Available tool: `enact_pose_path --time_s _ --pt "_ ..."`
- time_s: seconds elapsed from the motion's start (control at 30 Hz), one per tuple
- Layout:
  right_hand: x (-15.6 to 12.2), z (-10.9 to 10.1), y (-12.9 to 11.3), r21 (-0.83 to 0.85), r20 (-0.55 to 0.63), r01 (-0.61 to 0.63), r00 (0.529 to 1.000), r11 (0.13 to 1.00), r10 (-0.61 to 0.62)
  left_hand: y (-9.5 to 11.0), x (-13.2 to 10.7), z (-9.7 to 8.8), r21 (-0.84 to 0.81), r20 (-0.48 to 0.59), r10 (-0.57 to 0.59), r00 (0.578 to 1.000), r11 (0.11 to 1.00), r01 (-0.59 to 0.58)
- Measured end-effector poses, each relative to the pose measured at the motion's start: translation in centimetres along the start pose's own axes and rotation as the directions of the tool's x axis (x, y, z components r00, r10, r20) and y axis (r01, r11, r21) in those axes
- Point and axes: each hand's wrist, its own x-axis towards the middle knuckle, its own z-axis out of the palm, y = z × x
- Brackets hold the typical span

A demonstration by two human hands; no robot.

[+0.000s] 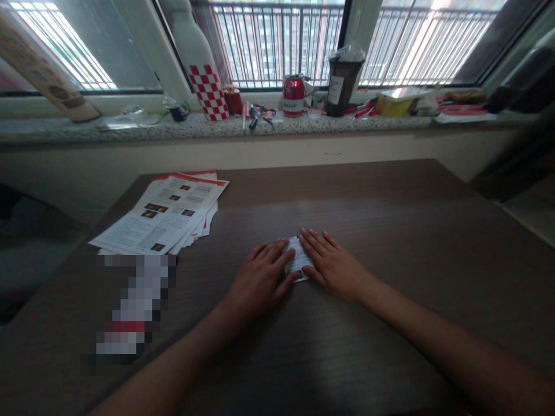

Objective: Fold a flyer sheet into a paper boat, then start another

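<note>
A small folded piece of printed paper [298,260] lies on the brown table [381,231], with text on its face and a dark picture at its near edge. My left hand [264,274] rests flat over its left side, fingers stretched forward. Over the right side lies my right hand [332,260], also flat with fingers extended. Both palms face down, and the hands cover the paper's side edges. A narrow strip of it shows between them.
A fanned stack of printed sheets [165,214] lies at the table's left, with a pixelated item [134,306] nearer me. Along the windowsill [151,134] stand a checkered bottle [208,86], a red can [293,95], a dark drink cup [342,81] and small clutter.
</note>
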Motion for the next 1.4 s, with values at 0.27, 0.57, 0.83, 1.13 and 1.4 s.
enact_pose_path --time_s 0.27,0.57,0.83,1.13,1.4 --pt "0.1 -0.1 -0.1 0.014 0.018 -0.026 1.000 1.000 0.025 -0.5 -0.2 1.2 0.027 0.035 -0.021 0.999 0.999 0.020" --pt "-0.1 0.0 0.5 0.029 0.000 -0.004 1.000 1.000 0.004 -0.6 -0.5 1.4 0.058 0.055 -0.035 0.998 0.998 0.032" --pt "-0.4 0.0 1.4 0.021 -0.013 0.071 0.997 0.997 -0.071 -1.0 -0.5 1.1 0.032 0.038 -0.035 0.999 0.999 0.034" --pt "-0.4 -0.1 1.6 0.045 -0.034 0.040 0.999 0.998 -0.039 -0.7 -0.7 0.3 -0.032 0.011 0.075 0.997 0.997 -0.075" --pt "-1.0 -1.2 3.0 0.129 0.032 0.098 0.994 0.987 -0.103 -0.7 -0.2 0.0 -0.103 -0.029 0.044 0.999 0.994 -0.047"
